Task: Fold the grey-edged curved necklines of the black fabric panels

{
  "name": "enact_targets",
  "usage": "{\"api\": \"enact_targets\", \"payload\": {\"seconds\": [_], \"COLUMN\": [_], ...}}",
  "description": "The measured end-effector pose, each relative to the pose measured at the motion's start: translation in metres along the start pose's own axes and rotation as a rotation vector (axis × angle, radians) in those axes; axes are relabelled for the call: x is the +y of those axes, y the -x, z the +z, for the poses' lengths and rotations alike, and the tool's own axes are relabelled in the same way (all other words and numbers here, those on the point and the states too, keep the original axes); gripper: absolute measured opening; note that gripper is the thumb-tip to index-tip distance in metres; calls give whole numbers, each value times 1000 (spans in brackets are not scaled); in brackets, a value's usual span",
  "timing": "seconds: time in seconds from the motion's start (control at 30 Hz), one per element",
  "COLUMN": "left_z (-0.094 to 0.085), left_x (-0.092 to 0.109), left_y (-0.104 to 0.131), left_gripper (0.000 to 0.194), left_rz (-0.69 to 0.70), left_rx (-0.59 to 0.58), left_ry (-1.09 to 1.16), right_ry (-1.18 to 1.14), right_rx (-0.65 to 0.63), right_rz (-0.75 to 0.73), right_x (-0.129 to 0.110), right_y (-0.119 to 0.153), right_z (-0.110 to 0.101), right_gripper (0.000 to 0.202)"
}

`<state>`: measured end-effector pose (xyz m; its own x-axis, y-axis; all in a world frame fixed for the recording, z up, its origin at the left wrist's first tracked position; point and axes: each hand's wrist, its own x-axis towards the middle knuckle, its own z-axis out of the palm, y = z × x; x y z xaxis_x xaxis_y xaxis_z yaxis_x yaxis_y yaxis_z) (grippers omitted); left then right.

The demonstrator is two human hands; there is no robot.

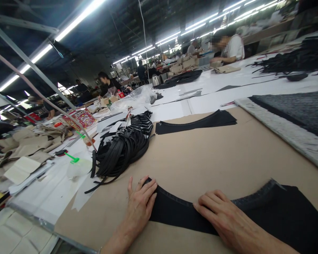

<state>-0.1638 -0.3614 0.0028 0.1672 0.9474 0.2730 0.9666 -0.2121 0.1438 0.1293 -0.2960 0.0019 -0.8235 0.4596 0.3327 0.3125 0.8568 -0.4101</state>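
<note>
Head view: the left hand lies flat, fingers apart, on the left end of a curved black fabric panel; the right hand bends over its curved edge, whether pinching I cannot tell. Beneath is a tan sheet on the white tabletop. Beyond lie another black panel and bundled black strips.

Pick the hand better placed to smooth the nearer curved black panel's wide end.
Probably the right hand: it touches the curved black panel nearer that end; the left hand is at the opposite end.
</note>
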Motion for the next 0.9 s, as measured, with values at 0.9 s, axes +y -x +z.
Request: {"api": "enact_targets", "payload": {"seconds": [0.9], "left_z": [-8], "left_x": [31], "left_y": [10], "left_gripper": [41], "left_rz": [130], "left_rx": [81], "left_ry": [-215], "right_ry": [34], "right_rx": [-26], "right_rz": [19], "right_x": [0], "right_y": [0], "right_z": [-1], "right_gripper": [30]}}
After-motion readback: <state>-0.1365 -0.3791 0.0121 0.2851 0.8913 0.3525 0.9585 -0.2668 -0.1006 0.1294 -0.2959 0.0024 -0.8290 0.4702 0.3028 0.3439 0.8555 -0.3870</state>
